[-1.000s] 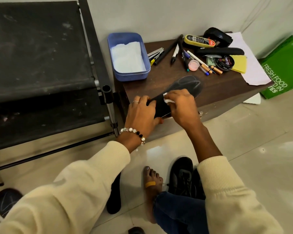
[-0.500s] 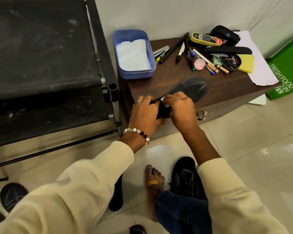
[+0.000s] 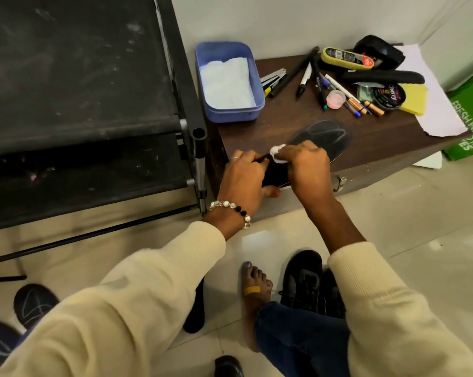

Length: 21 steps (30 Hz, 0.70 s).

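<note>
The dark brown worktop (image 3: pixel 379 148) carries the black shoe insole (image 3: pixel 325 137), its heel overhanging the near edge. The left hand (image 3: pixel 243 178) grips the heel. The fingers of the right hand (image 3: pixel 306 167) pinch a white cotton wad (image 3: pixel 277 155) against the insole. A hard stroke could flip the insole floorward. The blue plastic tub (image 3: pixel 230 115) and scattered pens (image 3: pixel 306 77) lie beyond, obstructing nothing.

Dark wooden surface (image 3: pixel 284 119) carries a blue tub (image 3: pixel 231 117), scattered pens (image 3: pixel 303 78), polish tin (image 3: pixel 390 97), yellow sponge (image 3: pixel 417 100), paper sheet (image 3: pixel 442 115). Black insole (image 3: pixel 325 134) lies at its front edge.
</note>
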Available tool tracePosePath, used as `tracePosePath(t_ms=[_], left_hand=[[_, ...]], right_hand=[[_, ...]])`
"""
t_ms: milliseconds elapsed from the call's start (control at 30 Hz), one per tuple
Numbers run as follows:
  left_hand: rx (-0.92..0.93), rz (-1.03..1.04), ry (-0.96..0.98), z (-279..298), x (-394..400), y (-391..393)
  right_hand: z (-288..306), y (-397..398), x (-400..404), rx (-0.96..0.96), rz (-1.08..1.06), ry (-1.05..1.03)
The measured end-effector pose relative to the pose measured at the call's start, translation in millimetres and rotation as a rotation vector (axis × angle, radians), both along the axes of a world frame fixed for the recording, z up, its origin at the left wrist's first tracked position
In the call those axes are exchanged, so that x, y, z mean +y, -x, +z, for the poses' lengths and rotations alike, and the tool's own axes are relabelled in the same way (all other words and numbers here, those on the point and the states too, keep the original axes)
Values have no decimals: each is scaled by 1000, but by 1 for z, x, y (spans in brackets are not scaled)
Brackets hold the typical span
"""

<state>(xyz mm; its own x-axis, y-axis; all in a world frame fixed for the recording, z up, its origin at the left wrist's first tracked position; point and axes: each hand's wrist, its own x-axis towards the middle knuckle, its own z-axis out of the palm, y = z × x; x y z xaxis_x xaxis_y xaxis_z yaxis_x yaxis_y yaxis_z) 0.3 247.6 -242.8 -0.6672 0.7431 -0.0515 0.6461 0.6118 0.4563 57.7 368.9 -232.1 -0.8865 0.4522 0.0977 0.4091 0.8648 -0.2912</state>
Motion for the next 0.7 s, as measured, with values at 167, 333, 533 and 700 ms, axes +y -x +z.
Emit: tracePosePath(t_ms=[167,333,533,700], left_hand=[[6,13,4,0,1,-2],[2,8,-6,1,0,-1],[26,16,18,1,1,-3],[23,14,14,1,1,-3]], right_hand=[[1,-9,-5,-234,-47,-102],[-2,5,-1,-96,-102,-111],[1,17,0,-81,-141,-101],[1,-4,-4,-241,-85,-132]])
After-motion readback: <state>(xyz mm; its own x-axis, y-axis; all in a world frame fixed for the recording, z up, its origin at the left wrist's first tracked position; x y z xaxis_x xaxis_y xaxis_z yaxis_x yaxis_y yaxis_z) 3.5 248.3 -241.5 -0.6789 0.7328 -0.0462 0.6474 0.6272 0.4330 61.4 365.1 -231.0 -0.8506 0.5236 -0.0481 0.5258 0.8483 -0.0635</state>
